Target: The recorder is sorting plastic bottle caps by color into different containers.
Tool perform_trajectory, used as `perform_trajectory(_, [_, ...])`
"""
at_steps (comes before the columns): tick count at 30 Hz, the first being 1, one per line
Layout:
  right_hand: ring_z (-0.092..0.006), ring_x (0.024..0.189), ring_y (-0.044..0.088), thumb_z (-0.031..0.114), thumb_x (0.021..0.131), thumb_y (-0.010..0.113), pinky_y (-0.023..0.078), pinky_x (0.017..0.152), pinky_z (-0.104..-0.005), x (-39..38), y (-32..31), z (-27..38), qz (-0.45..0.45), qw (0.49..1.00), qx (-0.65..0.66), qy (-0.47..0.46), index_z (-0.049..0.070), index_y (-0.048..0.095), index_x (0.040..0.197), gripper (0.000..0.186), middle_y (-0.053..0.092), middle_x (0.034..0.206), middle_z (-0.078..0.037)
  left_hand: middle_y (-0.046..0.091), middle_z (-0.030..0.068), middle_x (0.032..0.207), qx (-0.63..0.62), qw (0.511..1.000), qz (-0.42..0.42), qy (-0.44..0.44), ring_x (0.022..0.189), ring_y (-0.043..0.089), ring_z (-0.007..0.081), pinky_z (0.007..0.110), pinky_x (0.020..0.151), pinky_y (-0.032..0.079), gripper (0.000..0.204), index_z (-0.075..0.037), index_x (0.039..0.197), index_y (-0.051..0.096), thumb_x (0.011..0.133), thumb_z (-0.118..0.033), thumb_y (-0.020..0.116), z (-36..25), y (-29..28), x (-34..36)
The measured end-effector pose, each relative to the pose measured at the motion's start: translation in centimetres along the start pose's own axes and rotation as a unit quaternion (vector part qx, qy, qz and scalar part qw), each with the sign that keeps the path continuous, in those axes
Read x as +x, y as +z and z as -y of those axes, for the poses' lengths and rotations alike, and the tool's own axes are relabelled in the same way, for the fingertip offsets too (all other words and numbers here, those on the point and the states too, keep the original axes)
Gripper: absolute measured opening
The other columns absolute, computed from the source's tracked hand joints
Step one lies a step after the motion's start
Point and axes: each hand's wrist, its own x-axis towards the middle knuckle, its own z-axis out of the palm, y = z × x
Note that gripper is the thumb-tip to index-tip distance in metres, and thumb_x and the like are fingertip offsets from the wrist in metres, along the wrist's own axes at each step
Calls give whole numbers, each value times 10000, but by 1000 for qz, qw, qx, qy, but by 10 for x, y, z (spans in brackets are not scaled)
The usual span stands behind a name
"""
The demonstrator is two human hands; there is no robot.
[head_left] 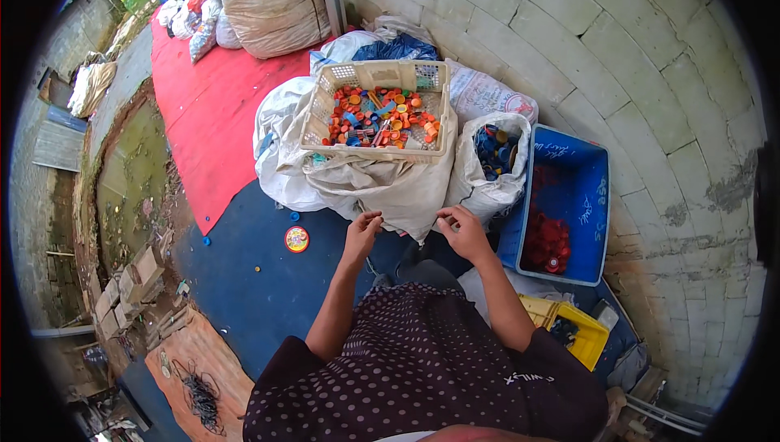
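Observation:
Both hands are raised at the near side of a pale woven sack [406,194], their fingers curled in a pinch. My left hand [366,228] has a thin cord between its fingers, a length of it dangling below. My right hand [460,231] pinches a thin cord too, near a smaller open sack of dark caps [496,151]. On top of the pale sack rests a cream perforated crate [441,84] holding several red, orange, yellow and blue caps [378,117].
At right are a blue bin [581,206] with red caps and a yellow crate [589,348]. A block wall [626,76] stands behind. Red sheet [195,117] with bagged bundles, blue floor mat [236,296], loose caps and a murky ditch [122,190] lie leftward.

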Motion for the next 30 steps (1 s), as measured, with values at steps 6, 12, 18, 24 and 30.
perform_trajectory(6, [-213,733,662,108,860,636,523,684,-315,52,-5,-64,36,999,24,20,18,664,1009,177,654,931,-113,668,2,1060,32,999,-12,-36,869,590,88,250,718,438,321,-72,1212,610,962,-273,588,-28,10,31])
perform_trajectory(12, [-234,755,671,120,862,643,527,699,-330,118,-26,-78,10,999,49,19,23,664,1010,178,662,948,-127,668,10,1076,86,995,3,-47,906,603,108,250,745,442,341,-73,1228,593,968,-294,579,-73,34,79])
perform_trajectory(18, [-241,753,669,121,867,638,525,699,-338,155,-30,-93,30,997,77,-6,23,663,1009,174,658,940,-145,661,7,1082,88,996,-20,-27,909,608,109,261,749,458,326,-74,1208,599,973,-299,572,-85,40,132])
perform_trajectory(24, [-231,770,668,111,867,639,527,697,-332,170,-23,-96,32,995,94,-7,22,665,1009,170,655,922,-130,666,36,893,136,984,-103,51,787,609,113,258,675,479,313,-3,1111,644,933,-260,631,-99,3,181])
perform_trajectory(30, [-202,775,660,117,876,640,509,677,-309,190,-12,-90,24,993,110,28,30,670,1007,160,657,917,-101,689,63,920,170,957,-219,88,788,652,131,262,643,490,308,-15,1104,655,900,-245,660,-101,-72,249])
